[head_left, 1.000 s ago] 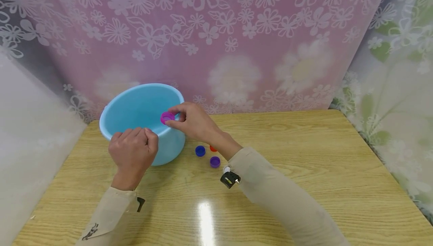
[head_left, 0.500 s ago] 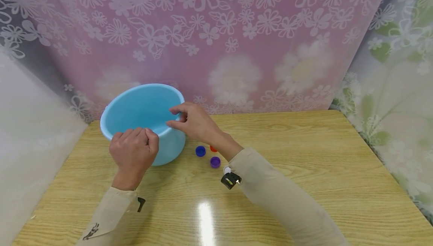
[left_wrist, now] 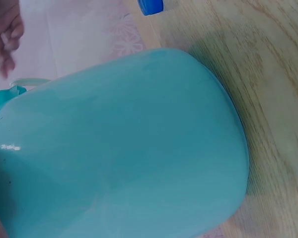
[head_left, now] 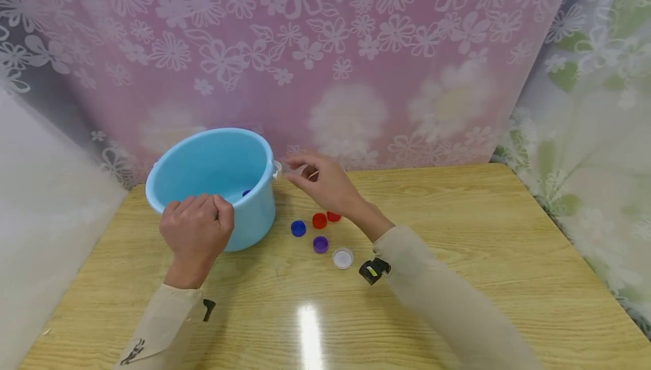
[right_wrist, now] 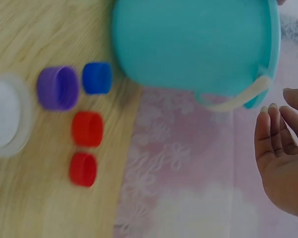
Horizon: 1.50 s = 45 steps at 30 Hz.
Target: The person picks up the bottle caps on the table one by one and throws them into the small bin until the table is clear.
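Observation:
A light blue bucket (head_left: 254, 220) stands at the left of the table, its mouth facing up. My left hand (head_left: 197, 231) grips its near rim with curled fingers. Just right of the bucket, my right hand (head_left: 330, 185) is in the air with fingers loosely bent, holding nothing; the right wrist view shows the empty palm. Beside the bucket lie a blue cap (head_left: 298, 228), a purple cap (head_left: 320, 244), a red cap (head_left: 319, 221), another red cap (head_left: 333, 217) and a round white lid (head_left: 343, 258). A small dark blue piece (head_left: 246, 193) shows inside; the near rim hides most of the bottom.
A whitish handle (right_wrist: 241, 96) hangs at the bucket's right side, near the right fingertips. The wooden table (head_left: 458, 234) ends at a pink flowered curtain (head_left: 351, 65) behind, with pale cloth (head_left: 600, 133) on the right.
My right hand released a magenta cap over the bucket, then drew back to the right past the rim. The left hand kept its grip. The red caps and white lid came into view.

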Each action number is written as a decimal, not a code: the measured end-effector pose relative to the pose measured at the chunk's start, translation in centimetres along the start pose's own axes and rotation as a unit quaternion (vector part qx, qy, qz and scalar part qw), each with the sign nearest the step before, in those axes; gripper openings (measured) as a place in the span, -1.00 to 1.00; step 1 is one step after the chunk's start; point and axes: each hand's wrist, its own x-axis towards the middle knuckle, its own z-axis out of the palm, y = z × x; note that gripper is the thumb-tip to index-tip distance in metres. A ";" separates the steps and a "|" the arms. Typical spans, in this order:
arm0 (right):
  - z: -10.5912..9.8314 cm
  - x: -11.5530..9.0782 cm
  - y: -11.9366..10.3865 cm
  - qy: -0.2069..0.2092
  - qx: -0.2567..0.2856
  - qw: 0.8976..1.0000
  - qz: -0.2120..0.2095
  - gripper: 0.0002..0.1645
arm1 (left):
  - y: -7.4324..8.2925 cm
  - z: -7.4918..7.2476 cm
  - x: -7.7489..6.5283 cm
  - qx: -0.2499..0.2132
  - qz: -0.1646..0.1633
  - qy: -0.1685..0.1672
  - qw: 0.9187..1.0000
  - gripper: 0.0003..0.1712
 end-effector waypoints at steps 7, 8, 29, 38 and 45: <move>-0.8 -1.3 4.0 -0.043 -0.035 0.997 0.058 -0.63 | -0.4 -0.1 -0.2 0.005 -0.003 0.003 1.000 -0.56; -0.9 -1.5 4.6 -0.053 -0.039 0.996 0.067 -0.62 | -0.4 -0.1 -0.2 0.004 -0.003 0.003 1.000 -0.56; -0.4 -3.6 10.1 -0.185 -0.153 0.960 0.147 -0.48 | 0.1 0.1 0.0 -0.001 0.003 0.011 1.000 -0.57; 0.1 -3.7 10.7 -0.160 -0.166 0.961 0.150 -0.58 | 0.1 0.1 0.0 0.001 0.002 0.013 1.000 -0.58; 0.1 -3.8 11.0 -0.146 -0.153 0.965 0.156 -0.60 | -0.2 0.0 0.0 -0.003 0.007 -0.002 1.000 -0.56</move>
